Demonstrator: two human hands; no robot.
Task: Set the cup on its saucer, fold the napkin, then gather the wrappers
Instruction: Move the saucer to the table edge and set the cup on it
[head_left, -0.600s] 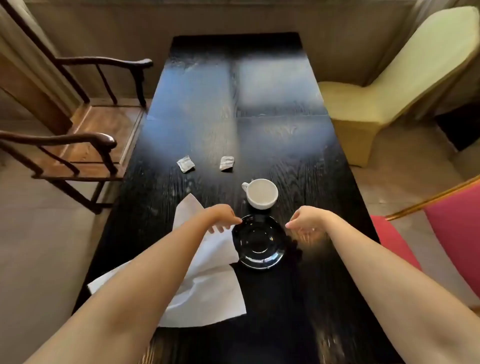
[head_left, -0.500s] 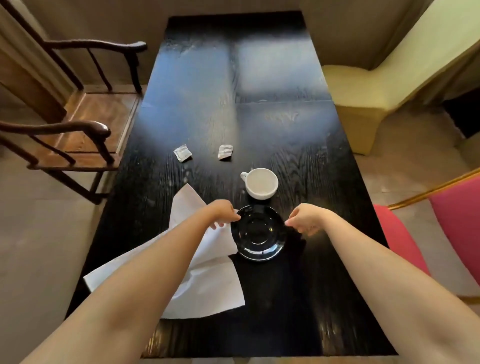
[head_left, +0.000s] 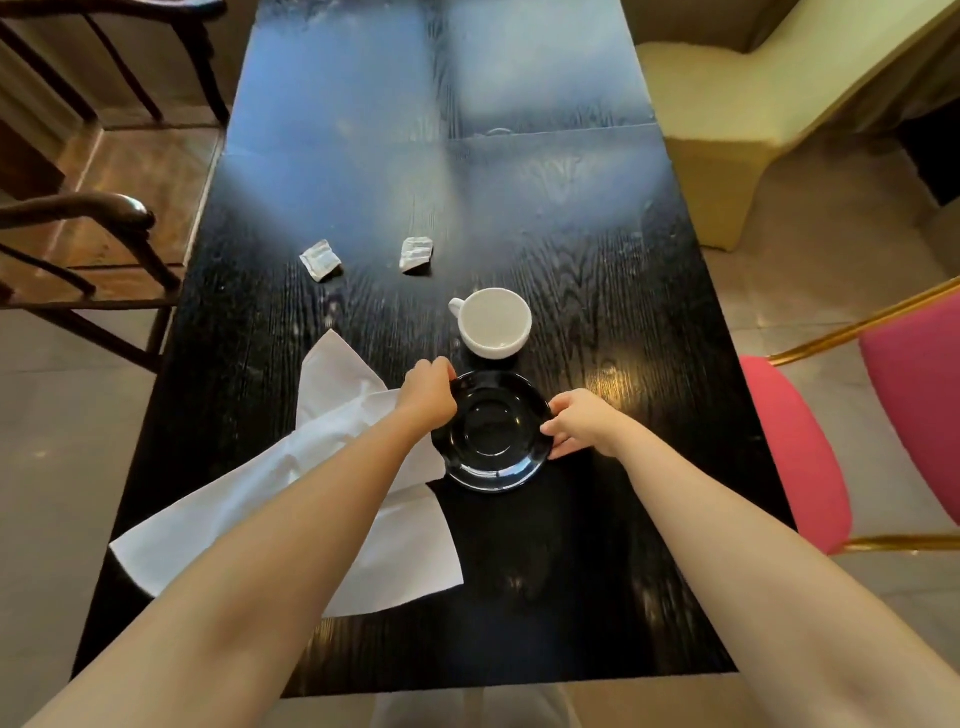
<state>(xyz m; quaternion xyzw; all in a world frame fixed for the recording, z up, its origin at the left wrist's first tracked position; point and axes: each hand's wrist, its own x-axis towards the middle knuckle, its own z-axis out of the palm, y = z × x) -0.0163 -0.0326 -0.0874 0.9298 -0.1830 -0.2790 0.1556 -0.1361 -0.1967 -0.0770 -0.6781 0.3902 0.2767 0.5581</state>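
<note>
Both of my hands are now on the black glossy round saucer (head_left: 491, 441). Half a second ago my right hand (head_left: 579, 423) was beside its right edge with a small gap, and now it pinches that edge between thumb and fingers. My left hand (head_left: 428, 395) has its fingers curled over the upper left edge, as before. The saucer lies flat on the black wooden tabletop (head_left: 597, 260), a little below the centre of the frame. Its left side meets the edge of the white paper napkin (head_left: 405, 551); I cannot tell if it overlaps.

I judge this is the first step, still in preparation: I am steadying the saucer, and the white ceramic cup (head_left: 493, 322) is not yet on it. The cup stands upright just above the saucer in the frame, near but apart, with its handle pointing to the left. The next move asks one hand to let go, take the cup and lower it onto the middle ring.

The napkin lies open, its long axis running from lower left toward the centre. One small crumpled white wrapper (head_left: 320, 260) and a second wrapper (head_left: 416, 254) lie higher up, untouched.
</note>
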